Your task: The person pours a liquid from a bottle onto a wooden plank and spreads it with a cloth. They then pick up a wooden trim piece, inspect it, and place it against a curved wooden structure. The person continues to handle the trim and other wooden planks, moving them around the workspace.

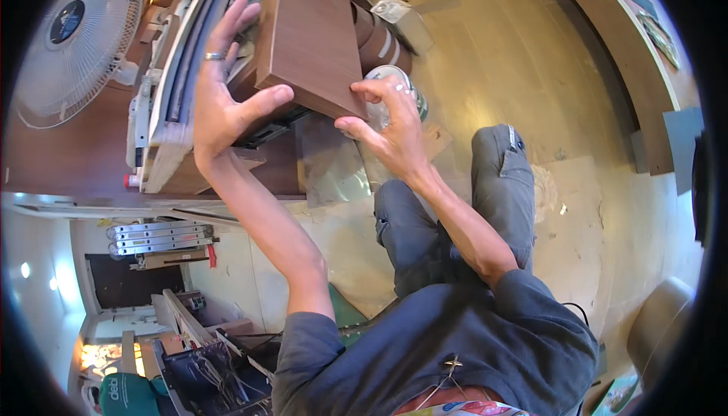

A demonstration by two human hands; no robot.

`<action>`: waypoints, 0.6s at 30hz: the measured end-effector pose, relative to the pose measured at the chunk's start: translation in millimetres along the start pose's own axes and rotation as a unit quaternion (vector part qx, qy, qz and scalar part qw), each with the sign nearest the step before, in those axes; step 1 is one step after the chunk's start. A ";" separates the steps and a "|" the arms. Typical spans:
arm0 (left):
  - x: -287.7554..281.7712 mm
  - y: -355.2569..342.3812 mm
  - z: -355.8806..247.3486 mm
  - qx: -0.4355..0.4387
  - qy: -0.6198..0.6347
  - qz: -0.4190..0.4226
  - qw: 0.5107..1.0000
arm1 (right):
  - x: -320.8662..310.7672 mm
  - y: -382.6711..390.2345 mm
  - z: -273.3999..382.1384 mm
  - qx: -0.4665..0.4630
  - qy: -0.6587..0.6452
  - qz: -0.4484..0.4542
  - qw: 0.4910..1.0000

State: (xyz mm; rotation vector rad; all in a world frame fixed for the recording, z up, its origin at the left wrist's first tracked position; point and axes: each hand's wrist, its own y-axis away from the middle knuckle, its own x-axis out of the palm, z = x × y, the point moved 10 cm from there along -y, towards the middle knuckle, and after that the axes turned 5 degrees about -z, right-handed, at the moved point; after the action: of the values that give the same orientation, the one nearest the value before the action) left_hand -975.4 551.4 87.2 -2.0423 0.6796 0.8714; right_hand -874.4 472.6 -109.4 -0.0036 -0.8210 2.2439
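Note:
A thick brown wooden panel (312, 33) juts toward me from among stacked things at the upper middle. My right hand (396, 124) pinches its near right corner, with the thumb below and the fingertips at the edge. My left hand (222, 109), with a ring on one finger, is raised beside the panel's left side. Its fingers are spread and it holds nothing. Behind the right fingers stands a round container (388, 75) with a pale top, partly hidden by the hand.
Brown rolls (383, 44) lie right of the panel. A white fan (80, 44) stands at the far left, near a upright stack of boards (176, 75). A folded ladder (161, 238) and a box of cables (220, 370) are at lower left. A curved brown counter (622, 44) runs along the right.

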 end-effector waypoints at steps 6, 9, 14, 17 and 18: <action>-1.1 -0.1 5.2 -0.019 0.009 -0.010 1.000 | -3.9 -2.7 1.1 -0.010 0.021 -0.010 1.000; -1.6 -1.7 8.2 -0.022 0.035 -0.017 0.999 | -2.3 -2.1 -4.6 -0.006 -0.014 -0.015 1.000; 7.2 -4.8 10.1 -0.032 0.035 0.011 0.999 | 3.8 -2.9 -16.8 0.029 -0.088 -0.040 0.995; 17.2 -4.4 14.2 -0.048 0.046 0.037 0.997 | 5.5 -1.1 -21.7 0.033 -0.092 -0.043 0.994; 18.1 -3.8 16.0 -0.055 0.052 0.033 0.997 | 5.6 -1.0 -22.5 0.026 -0.085 -0.044 0.995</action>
State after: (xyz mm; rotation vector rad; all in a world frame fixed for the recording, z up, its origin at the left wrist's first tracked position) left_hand -966.9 563.8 67.8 -2.1864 0.7764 0.8615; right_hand -872.5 489.2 -125.4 0.2456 -0.8347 2.2032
